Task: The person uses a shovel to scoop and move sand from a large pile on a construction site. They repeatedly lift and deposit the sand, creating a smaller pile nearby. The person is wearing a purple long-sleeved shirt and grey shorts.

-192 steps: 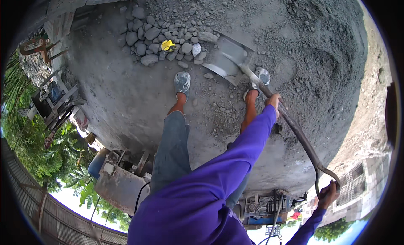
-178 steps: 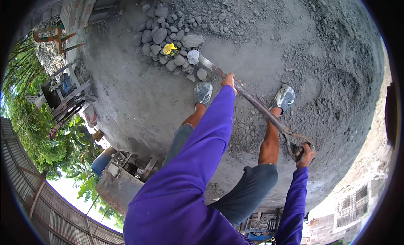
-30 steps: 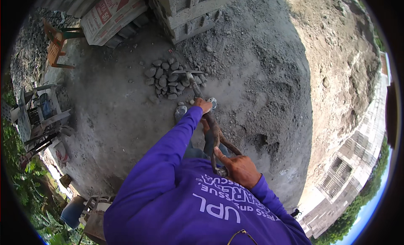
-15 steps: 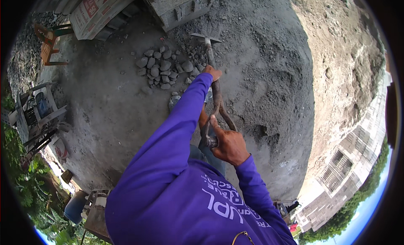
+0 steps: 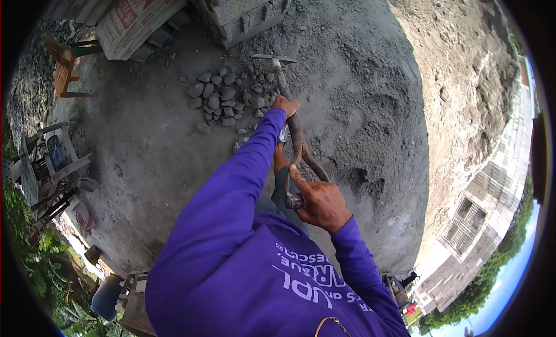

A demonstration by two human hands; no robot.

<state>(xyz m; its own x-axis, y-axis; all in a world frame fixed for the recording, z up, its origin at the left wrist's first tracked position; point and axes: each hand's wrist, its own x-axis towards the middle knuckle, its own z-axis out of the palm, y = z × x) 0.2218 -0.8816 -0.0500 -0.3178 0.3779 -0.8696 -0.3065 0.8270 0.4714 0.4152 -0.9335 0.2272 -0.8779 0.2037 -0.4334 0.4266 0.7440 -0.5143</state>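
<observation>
A shovel (image 5: 295,128) with a worn wooden shaft and a forked grip slants away from me. My left hand (image 5: 286,106) wraps round the middle of its shaft. Lower down, my right hand (image 5: 322,201) closes on the grip at the near end, its index finger lying along the fork. The metal blade (image 5: 274,59) is at the far end, over grey sand, and shows mostly as a thin edge. Just left of the shaft lies a heap of grey stones (image 5: 217,96). The spread of grey sand (image 5: 370,111) stretches along the right of the shovel.
Concrete blocks (image 5: 249,15) stand at the far side, beside a paper sack (image 5: 136,18) resting on more blocks. An orange chair (image 5: 63,70) is at the far left, with wooden frames (image 5: 55,157) nearer. Sunlit earth (image 5: 452,88) and a block wall (image 5: 480,209) lie right.
The shovel's blade has shifted slightly left and nearer to me, with my left hand moving along with it. My right hand has moved slightly right. Both hands keep their hold.
</observation>
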